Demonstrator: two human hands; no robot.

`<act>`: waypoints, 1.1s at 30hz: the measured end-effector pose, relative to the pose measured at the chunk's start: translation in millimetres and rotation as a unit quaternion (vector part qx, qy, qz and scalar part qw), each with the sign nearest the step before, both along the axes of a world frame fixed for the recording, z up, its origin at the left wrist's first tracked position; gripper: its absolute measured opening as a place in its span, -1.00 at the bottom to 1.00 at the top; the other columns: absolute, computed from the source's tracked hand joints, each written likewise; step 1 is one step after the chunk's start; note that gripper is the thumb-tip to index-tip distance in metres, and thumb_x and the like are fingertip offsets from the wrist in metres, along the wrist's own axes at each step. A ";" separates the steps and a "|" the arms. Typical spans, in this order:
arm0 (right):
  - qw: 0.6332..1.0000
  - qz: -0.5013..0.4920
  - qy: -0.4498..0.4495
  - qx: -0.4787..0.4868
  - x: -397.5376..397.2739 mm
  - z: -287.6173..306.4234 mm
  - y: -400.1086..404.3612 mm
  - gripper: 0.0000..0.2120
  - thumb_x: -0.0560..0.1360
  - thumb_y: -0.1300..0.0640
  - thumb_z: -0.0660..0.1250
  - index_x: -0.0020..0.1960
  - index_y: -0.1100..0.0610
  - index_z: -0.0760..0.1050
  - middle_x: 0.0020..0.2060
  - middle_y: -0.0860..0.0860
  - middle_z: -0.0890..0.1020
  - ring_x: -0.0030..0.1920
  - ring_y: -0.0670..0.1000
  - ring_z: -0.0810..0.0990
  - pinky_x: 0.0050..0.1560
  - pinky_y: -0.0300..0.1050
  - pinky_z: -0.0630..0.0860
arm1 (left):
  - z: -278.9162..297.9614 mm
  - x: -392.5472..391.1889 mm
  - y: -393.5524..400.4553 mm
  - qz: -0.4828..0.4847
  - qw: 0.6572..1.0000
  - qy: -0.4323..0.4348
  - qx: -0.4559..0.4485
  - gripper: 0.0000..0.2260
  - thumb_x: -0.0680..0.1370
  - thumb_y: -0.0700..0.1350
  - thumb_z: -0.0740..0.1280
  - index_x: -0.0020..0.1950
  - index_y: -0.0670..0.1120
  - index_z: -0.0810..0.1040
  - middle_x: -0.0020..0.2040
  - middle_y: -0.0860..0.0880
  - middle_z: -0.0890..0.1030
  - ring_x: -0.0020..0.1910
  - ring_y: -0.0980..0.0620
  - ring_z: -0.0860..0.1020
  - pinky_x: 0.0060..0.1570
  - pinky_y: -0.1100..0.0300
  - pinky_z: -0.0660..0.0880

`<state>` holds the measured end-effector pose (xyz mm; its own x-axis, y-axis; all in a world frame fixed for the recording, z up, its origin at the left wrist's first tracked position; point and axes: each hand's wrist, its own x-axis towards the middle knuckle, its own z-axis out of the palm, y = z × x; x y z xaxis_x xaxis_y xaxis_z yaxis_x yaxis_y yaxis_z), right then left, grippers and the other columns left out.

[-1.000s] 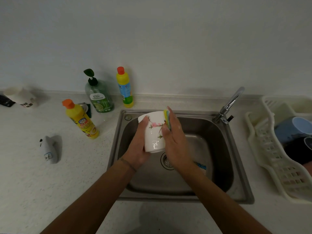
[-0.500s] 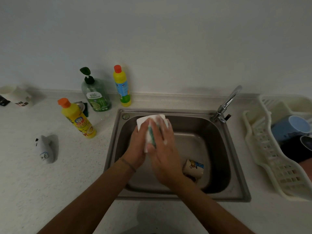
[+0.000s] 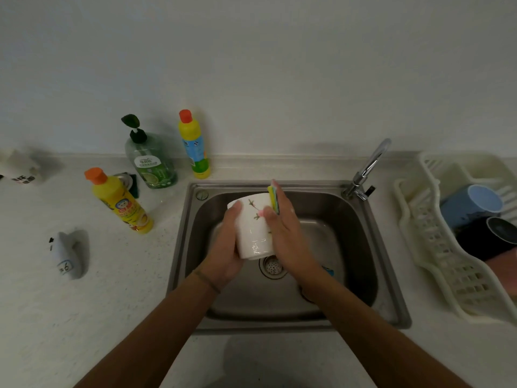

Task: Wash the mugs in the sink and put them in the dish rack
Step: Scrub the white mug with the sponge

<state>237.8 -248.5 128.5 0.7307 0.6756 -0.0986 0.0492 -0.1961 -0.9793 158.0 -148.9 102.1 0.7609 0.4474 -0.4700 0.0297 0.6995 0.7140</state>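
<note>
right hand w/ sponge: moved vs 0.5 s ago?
Yes. The right hand with the sponge slid from the white mug's front face to its right side, toward the faucet.

White mug (image 3: 253,231) with a pink-and-green floral sprig is up over the steel sink (image 3: 361,247), tilted, mouth aimed away, base toward the camera. A second mug (image 3: 328,271) lies low in the basin, mostly hidden. Blue mug (image 3: 472,204) and black mug (image 3: 492,238) lie on their sides in the cream dish rack (image 3: 436,247).
</note>
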 end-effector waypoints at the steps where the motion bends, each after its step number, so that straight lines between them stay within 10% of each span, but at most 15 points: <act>1: 1.000 0.003 0.016 0.011 1.6 -0.8 0.1 -0.47 0.71 0.06 0.14 0.62 -0.16 0.09 0.50 -0.08 0.27 0.17 -0.26 0.51 -0.05 -0.48 0.48 | 0.9 -0.7 2.0 -0.015 1.000 -0.015 -0.018 -0.53 0.54 0.17 0.26 0.36 -0.03 0.55 0.24 -0.16 0.68 0.15 -0.10 0.68 -0.01 -0.01 0.67; 7: 0.998 0.011 0.044 0.035 2.5 -1.5 1.5 -0.52 0.71 0.02 0.13 0.59 -0.21 0.15 0.53 -0.11 0.30 0.31 -0.16 0.49 0.14 -0.31 0.54 | 2.5 -3.1 0.4 -0.016 0.999 -0.015 -0.033 -0.46 0.46 0.15 0.32 0.39 -0.07 0.53 0.23 -0.20 0.67 0.13 -0.12 0.67 0.08 -0.10 0.65; 13: 0.940 0.056 -0.322 -0.098 -40.7 -15.0 -2.0 -0.42 0.70 -0.05 0.01 0.57 -0.33 -0.23 0.63 -0.16 -0.11 0.62 -0.08 -0.14 0.56 -0.08 0.06 | -8.5 1.2 8.1 0.028 0.998 -0.019 0.051 -0.40 0.49 0.17 0.41 0.44 -0.12 0.50 0.32 -0.24 0.61 0.30 -0.17 0.59 0.34 -0.14 0.49; 19: 0.997 -0.028 -0.064 -0.029 -0.7 -8.3 7.7 -0.51 0.72 -0.05 0.06 0.62 -0.15 0.08 0.57 -0.06 0.22 0.33 -0.22 0.40 0.33 -0.28 0.43 | -13.9 5.7 -2.1 0.041 0.995 0.008 0.090 -0.26 0.35 0.23 0.52 0.44 -0.08 0.49 0.26 -0.20 0.66 0.25 -0.22 0.63 0.21 -0.19 0.59; 24: 0.947 0.024 -0.308 -0.083 -36.4 -17.2 2.4 -0.46 0.68 -0.12 -0.07 0.62 -0.21 -0.14 0.63 -0.15 -0.06 0.62 -0.09 -0.10 0.58 -0.10 0.02 | -14.0 6.6 9.0 0.049 0.990 -0.005 0.134 -0.31 0.43 0.23 0.49 0.45 -0.10 0.48 0.27 -0.18 0.64 0.25 -0.17 0.64 0.22 -0.13 0.59; 29: 0.993 -0.024 -0.105 -0.038 -4.6 -22.0 6.2 -0.50 0.70 -0.10 0.04 0.60 -0.26 0.00 0.59 -0.11 0.15 0.53 -0.03 0.28 0.48 0.08 0.36 | -17.4 7.7 -0.6 0.072 0.992 0.029 0.103 -0.27 0.34 0.22 0.57 0.41 -0.06 0.49 0.22 -0.17 0.67 0.18 -0.16 0.67 0.07 -0.10 0.65; 33: 0.948 0.023 -0.301 -0.104 -33.4 -15.9 7.1 -0.46 0.67 -0.14 -0.12 0.61 -0.19 -0.18 0.64 -0.14 -0.08 0.62 -0.10 -0.15 0.58 -0.12 -0.05 | -17.7 8.0 7.8 0.054 0.990 0.016 0.127 -0.23 0.38 0.30 0.52 0.46 -0.06 0.45 0.27 -0.15 0.65 0.23 -0.15 0.65 0.23 -0.19 0.59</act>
<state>204.4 -241.4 112.6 0.6673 0.7192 0.1937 0.6003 -0.3654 -0.7114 166.0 -141.1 84.5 0.6882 0.6327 -0.3551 -0.0101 0.4977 0.8673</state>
